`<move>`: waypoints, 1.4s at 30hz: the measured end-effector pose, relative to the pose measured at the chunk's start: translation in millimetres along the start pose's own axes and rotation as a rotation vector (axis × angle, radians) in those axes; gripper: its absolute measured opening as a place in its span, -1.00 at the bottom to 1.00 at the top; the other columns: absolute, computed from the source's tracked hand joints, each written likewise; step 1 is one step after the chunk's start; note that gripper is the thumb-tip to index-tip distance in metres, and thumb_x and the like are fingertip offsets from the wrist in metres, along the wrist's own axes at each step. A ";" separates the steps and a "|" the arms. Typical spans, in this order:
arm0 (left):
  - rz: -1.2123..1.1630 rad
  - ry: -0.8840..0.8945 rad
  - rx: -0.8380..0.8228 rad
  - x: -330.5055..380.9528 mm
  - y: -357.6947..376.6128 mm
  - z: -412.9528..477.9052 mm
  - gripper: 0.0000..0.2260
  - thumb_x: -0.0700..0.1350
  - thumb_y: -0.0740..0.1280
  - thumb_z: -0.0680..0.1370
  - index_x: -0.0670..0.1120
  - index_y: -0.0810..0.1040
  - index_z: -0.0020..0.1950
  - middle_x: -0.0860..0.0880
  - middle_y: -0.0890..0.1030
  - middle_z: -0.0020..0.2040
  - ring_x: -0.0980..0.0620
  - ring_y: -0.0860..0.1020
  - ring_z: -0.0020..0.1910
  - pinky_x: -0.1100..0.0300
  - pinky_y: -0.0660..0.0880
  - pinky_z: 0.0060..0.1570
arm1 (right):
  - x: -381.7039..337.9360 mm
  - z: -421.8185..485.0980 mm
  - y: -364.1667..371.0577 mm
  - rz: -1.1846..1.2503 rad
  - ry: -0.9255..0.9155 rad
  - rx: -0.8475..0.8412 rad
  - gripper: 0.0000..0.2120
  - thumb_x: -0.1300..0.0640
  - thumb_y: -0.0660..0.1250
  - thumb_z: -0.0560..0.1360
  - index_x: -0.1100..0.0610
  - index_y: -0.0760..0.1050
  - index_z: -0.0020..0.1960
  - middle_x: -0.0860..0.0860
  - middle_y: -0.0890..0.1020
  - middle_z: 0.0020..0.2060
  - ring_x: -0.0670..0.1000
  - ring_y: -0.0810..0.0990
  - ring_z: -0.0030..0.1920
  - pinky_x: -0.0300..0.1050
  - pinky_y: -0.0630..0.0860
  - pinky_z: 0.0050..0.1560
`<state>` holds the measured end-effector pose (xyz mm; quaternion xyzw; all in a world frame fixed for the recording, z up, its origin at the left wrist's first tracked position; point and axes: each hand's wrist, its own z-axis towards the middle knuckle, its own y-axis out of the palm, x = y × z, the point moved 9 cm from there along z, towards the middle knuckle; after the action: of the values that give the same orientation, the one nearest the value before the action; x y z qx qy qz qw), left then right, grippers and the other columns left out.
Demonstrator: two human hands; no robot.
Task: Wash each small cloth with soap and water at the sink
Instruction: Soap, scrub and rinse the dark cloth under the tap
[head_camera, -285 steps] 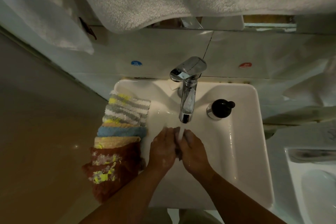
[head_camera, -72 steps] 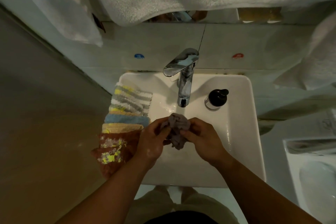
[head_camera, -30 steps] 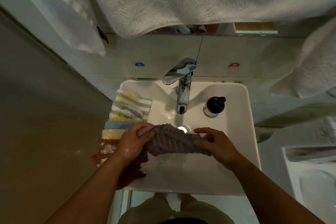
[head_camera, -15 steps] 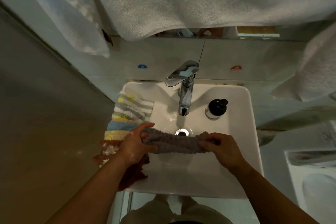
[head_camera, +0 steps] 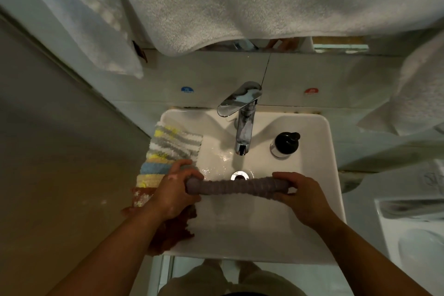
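A grey ribbed cloth (head_camera: 234,187) is stretched into a tight roll across the white sink (head_camera: 322,175), just in front of the drain (head_camera: 239,175). My left hand (head_camera: 174,191) grips its left end and my right hand (head_camera: 301,196) grips its right end. No water runs from the chrome tap (head_camera: 242,127). A black-topped soap dispenser (head_camera: 286,143) stands on the sink to the right of the tap. Several folded small cloths (head_camera: 168,151) lie stacked on the sink's left rim, striped, blue, yellow and reddish brown; my left hand covers part of the stack.
Large white towels (head_camera: 240,2) hang overhead across the wall. Another white towel (head_camera: 418,98) hangs at the right. A second white fixture (head_camera: 413,228) sits at the right edge. A brown wall (head_camera: 60,175) closes the left side.
The tap was running over my hands earlier and is now off. The bunched grey cloth has been spread out between my hands and drawn into a long tight roll.
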<state>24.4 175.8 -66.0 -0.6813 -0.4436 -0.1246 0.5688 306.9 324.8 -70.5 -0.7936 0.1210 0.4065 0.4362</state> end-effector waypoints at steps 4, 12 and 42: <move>0.151 0.161 0.048 8.2 5.7 5.9 -0.69 -0.35 0.57 0.32 -0.04 0.73 -0.03 -0.03 0.45 0.31 -0.01 0.54 0.22 0.58 0.28 0.16 | -13.2 3.0 -5.3 -0.132 -0.069 0.067 -0.69 0.17 0.59 0.40 0.05 0.68 0.13 -0.18 0.60 -0.10 -0.20 0.55 -0.11 -0.40 0.44 0.01; -0.010 0.010 -0.013 -6.8 1.6 6.2 -0.85 -0.11 0.52 0.48 -0.08 0.73 0.04 0.02 0.61 0.20 0.11 0.59 0.09 0.25 0.50 0.16 | -1.6 13.7 -10.9 -0.053 -0.052 -0.077 -0.82 0.17 0.52 0.45 -0.06 0.57 -0.11 -0.19 0.56 0.04 -0.22 0.53 0.00 -0.30 0.45 0.04; -0.481 -0.176 0.084 9.1 28.8 -8.9 -0.52 -0.34 0.54 0.41 0.10 0.55 0.18 0.09 0.59 0.14 0.20 0.56 0.10 0.48 0.50 -0.07 | -1.6 4.9 -10.2 0.301 0.163 0.272 -0.81 0.10 0.19 0.68 -0.19 0.46 0.01 -0.16 0.62 -0.09 -0.23 0.58 -0.08 -0.36 0.44 -0.15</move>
<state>54.2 173.3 -76.1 -0.5404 -0.6453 -0.1780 0.5097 308.8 334.4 -64.7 -0.7308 0.3264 0.3815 0.4624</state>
